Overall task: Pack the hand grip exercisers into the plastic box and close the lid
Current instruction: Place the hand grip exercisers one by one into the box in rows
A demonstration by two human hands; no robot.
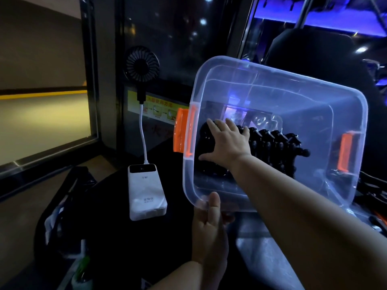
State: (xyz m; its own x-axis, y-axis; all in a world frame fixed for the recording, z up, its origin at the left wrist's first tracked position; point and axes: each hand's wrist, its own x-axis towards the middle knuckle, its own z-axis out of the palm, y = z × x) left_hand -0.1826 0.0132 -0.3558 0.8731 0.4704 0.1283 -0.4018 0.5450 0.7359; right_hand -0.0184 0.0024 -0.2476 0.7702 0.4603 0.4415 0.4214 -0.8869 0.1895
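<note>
One box [272, 69], left hand [209, 225], right hand [228, 143]

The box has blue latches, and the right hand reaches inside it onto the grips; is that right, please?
Not quite: the head view shows the latches are orange, not blue. The right hand does reach inside the box onto the grips.

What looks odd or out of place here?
The plastic box is tilted steeply, its open mouth facing the camera. The left hand grips its near corner; the right hand lies flat on the hand grip exercisers inside. No lid is on it.
</note>
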